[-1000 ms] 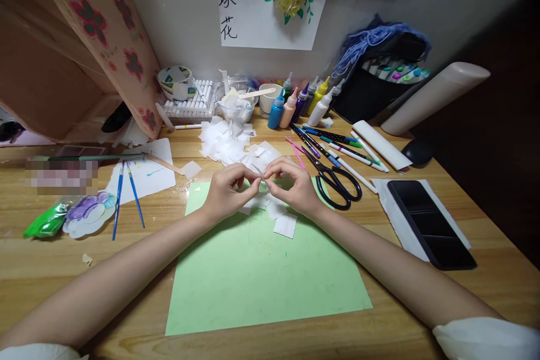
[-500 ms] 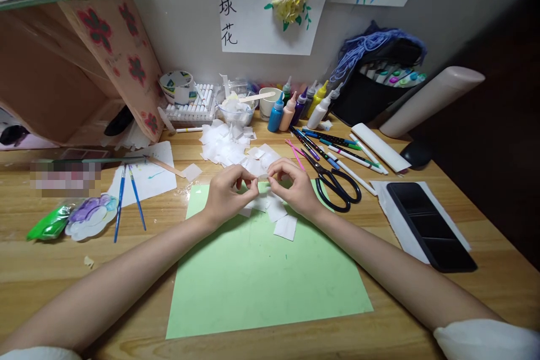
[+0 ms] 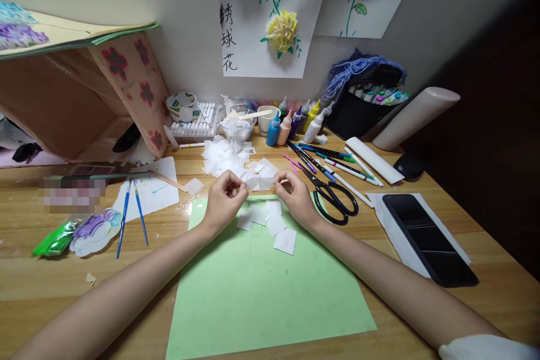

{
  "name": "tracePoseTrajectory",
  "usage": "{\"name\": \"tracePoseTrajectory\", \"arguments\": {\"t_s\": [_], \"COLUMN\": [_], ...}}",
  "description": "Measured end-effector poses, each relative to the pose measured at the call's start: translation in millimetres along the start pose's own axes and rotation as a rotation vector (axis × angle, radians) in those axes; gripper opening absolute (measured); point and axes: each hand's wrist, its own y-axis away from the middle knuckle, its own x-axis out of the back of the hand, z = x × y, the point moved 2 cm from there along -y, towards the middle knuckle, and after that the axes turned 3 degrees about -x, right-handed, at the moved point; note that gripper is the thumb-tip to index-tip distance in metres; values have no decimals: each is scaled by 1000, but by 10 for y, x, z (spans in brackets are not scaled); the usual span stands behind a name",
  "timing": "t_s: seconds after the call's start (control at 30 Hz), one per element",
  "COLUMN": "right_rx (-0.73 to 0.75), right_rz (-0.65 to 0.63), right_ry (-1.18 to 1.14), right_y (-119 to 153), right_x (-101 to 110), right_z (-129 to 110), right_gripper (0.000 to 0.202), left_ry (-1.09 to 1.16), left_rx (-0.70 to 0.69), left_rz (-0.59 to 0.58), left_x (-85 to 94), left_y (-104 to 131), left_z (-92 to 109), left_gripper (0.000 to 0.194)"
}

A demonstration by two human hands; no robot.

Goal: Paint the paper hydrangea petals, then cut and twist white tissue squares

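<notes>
My left hand [image 3: 225,198] and my right hand [image 3: 293,194] are above the far edge of a green sheet [image 3: 270,292], a short way apart. Each has its thumb and forefinger pinched together. A thin white paper piece [image 3: 262,181] appears to stretch between the two pinches, in front of similar papers. Several white paper squares [image 3: 284,241] lie on the green sheet between and below my hands. Behind my left hand is a loose pile of white paper pieces [image 3: 223,157]. Black-handled scissors [image 3: 333,199] rest right of my right hand.
Pens [image 3: 348,166], paint bottles [image 3: 273,129] and a glass bowl [image 3: 236,128] stand or lie at the back. A phone [image 3: 428,239] is at the right. Brushes [image 3: 123,219], a green packet [image 3: 57,239] and a cardboard box [image 3: 130,90] are on the left.
My hands have moved apart, and the white paper shows more widely between them. The view has tilted up, so more of the wall drawings shows.
</notes>
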Motion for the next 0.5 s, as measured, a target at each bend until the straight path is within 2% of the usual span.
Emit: {"name": "tracePoseTrajectory", "arguments": {"t_s": [0.1, 0.23, 0.37, 0.43, 0.5], "right_rx": [-37, -95, -116, -74, -18], "right_rz": [49, 159, 176, 155, 138], "right_ry": [23, 79, 165, 191, 225], "right_y": [-18, -62, -93, -85, -67], "right_x": [22, 64, 82, 84, 86], "right_z": [30, 112, 160, 129, 69], "right_gripper": [4, 6, 15, 18, 15], "left_ry": [6, -41, -80, -87, -101], "left_rx": [49, 152, 196, 168, 121], "left_rz": [61, 245, 216, 223, 264], "left_x": [21, 103, 136, 142, 149], "left_y": [-28, -93, -147, -147, -127], "left_z": [-20, -104, -202, -211, -185], "left_gripper": [11, 10, 23, 30, 26]}}
